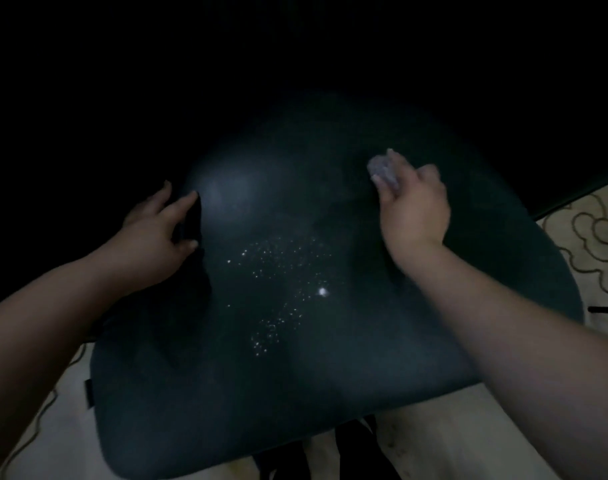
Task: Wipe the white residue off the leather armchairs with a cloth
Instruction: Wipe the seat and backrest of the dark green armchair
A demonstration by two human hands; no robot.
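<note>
My right hand [413, 206] is pinching a small pale cloth [382, 169] against the dark leather armchair seat [295, 393], up around 1 o'clock. Left hand [160, 226] grips something dark at 9 o'clock, can't tell what. White residue [282, 289] speckles the seat's middle, between both hands.
</note>
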